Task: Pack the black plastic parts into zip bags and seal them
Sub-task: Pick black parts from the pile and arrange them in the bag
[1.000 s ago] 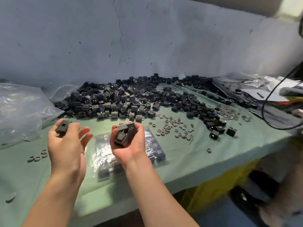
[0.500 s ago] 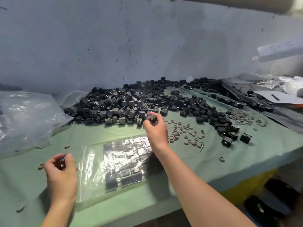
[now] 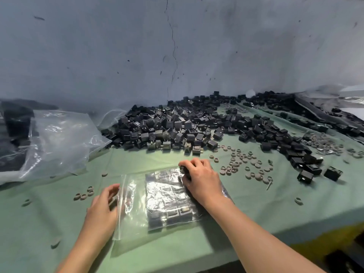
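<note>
Several black parts (image 3: 169,213) sit inside the zip bag (image 3: 134,221), flat on the tabletop (image 3: 256,203). The right grip (image 3: 201,180) is clamped on a few more at the bag's far corner, likely for loading. The left grip (image 3: 102,209) steadies the left edge; pinching or merely touching, I cannot tell.

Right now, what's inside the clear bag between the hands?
Rows of black plastic parts lie inside the zip bag. Glare and the right hand, resting over its far corner, hide how many there are.
</note>
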Available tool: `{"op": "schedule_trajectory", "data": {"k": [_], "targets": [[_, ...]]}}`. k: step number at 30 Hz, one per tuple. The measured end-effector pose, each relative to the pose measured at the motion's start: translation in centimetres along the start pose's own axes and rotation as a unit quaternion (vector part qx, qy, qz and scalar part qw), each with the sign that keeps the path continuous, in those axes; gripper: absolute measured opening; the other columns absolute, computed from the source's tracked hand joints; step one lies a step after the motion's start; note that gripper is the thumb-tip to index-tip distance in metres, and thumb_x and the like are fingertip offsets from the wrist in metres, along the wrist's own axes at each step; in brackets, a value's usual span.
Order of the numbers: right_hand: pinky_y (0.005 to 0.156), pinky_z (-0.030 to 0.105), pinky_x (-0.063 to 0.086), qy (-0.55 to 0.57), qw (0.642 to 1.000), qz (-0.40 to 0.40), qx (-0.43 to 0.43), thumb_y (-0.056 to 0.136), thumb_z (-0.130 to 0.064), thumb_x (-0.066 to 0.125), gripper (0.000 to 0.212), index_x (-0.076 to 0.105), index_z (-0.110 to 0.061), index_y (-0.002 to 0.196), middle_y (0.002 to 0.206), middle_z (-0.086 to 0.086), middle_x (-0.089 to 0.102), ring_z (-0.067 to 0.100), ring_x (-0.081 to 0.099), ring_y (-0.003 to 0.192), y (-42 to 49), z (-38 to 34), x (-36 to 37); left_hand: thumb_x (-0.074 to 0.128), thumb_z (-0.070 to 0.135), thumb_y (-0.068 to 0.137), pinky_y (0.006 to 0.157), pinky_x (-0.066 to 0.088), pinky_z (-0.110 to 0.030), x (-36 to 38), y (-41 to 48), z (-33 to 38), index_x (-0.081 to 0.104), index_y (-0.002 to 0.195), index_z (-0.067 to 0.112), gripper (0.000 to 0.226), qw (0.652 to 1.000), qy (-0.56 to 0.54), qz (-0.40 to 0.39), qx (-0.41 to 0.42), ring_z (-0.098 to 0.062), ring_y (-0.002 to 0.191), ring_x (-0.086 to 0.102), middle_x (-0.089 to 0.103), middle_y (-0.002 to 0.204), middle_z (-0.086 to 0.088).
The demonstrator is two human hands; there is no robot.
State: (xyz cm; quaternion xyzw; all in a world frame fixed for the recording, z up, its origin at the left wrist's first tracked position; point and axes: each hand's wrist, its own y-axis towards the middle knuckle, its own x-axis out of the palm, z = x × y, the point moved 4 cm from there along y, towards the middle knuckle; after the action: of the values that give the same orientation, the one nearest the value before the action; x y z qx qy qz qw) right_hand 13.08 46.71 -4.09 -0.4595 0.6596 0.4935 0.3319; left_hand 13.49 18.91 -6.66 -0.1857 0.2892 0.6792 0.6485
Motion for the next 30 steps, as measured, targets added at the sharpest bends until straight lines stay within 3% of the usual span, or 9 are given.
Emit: {"op": "schedule_trajectory", "data": {"k": [4, 8, 11, 17, 22, 26, 30], "targets": [[0.085, 0.034, 0.048, -0.006, 1.0, -0.001, -0.002, 0.096, -0.04, 0.058, 0.041, 0.045, -0.04, 0.135, 0.13, -0.008, 0.054, 0.021, 0.044, 0.123, -0.1, 0.1, 0.1, 0.077, 0.04, 0.082, 0.111, 0.036, -0.043, -0.4, -0.2, 0.0, 0.047, 0.138, 0.028, 0.065, 0.997, 0.068, -0.039, 0.013, -0.018, 0.128, 0.046, 0.052, 0.128, 0.008], [0.084, 0.034, 0.048, -0.011, 1.0, 0.0, -0.006, 0.096, -0.041, 0.057, 0.041, 0.044, -0.04, 0.135, 0.13, -0.009, 0.054, 0.021, 0.044, 0.123, -0.1, 0.2, 0.2, 0.079, 0.03, 0.082, 0.098, 0.038, -0.033, -1.2, 0.2, -1.1, 0.06, 0.116, 0.028, 0.039, 0.995, 0.082, -0.029, 0.051, -0.02, 0.12, 0.05, 0.055, 0.113, 0.011], [0.081, 0.032, 0.048, -0.018, 1.0, 0.007, -0.007, 0.096, -0.041, 0.057, 0.039, 0.046, -0.04, 0.133, 0.127, -0.009, 0.055, 0.02, 0.045, 0.122, -0.1, 0.2, 0.3, 0.073, 0.038, 0.087, 0.106, 0.027, -0.039, -0.5, 1.7, -1.8, 0.063, 0.122, 0.025, 0.039, 0.984, 0.17, -0.043, 0.04, -0.02, 0.128, 0.041, 0.053, 0.13, 0.005], [0.076, 0.028, 0.045, -0.028, 0.999, 0.016, -0.013, 0.096, -0.044, 0.057, 0.038, 0.046, -0.04, 0.132, 0.125, -0.011, 0.056, 0.019, 0.046, 0.12, 0.0, 0.1, 0.3, 0.058, 0.056, 0.09, 0.107, 0.022, -0.041, 0.8, 5.1, -1.1, 0.06, 0.129, 0.031, 0.046, 0.98, 0.193, -0.03, 0.047, -0.024, 0.13, 0.037, 0.048, 0.139, 0.003], [0.078, 0.029, 0.047, -0.028, 0.999, 0.013, -0.009, 0.095, -0.044, 0.058, 0.039, 0.046, -0.04, 0.133, 0.126, -0.013, 0.056, 0.018, 0.046, 0.121, 0.0, 0.2, 0.5, 0.055, 0.038, 0.099, 0.106, 0.02, -0.039, 1.7, 6.1, -1.4, 0.055, 0.136, 0.039, 0.037, 0.969, 0.238, -0.02, 0.071, -0.02, 0.134, 0.032, 0.043, 0.147, 0.006], [0.079, 0.027, 0.045, -0.03, 0.999, 0.009, -0.009, 0.096, -0.043, 0.058, 0.042, 0.044, -0.04, 0.136, 0.127, -0.015, 0.057, 0.017, 0.045, 0.123, 0.0, 0.3, 0.6, 0.038, 0.066, 0.091, 0.116, 0.015, -0.044, 1.6, 5.4, -1.3, 0.052, 0.136, 0.05, 0.049, 0.969, 0.223, -0.062, 0.093, -0.021, 0.141, 0.027, 0.041, 0.152, 0.005], [0.088, 0.031, 0.047, -0.012, 1.0, 0.009, 0.0, 0.095, -0.038, 0.06, 0.046, 0.043, -0.035, 0.137, 0.128, -0.015, 0.059, 0.016, 0.045, 0.127, 0.0, 0.5, 0.8, 0.041, 0.057, 0.097, 0.119, 0.013, -0.043, 1.6, 5.1, -1.0, 0.048, 0.139, 0.05, 0.043, 0.967, 0.226, -0.065, 0.095, -0.02, 0.143, 0.025, 0.038, 0.155, 0.004]]}}
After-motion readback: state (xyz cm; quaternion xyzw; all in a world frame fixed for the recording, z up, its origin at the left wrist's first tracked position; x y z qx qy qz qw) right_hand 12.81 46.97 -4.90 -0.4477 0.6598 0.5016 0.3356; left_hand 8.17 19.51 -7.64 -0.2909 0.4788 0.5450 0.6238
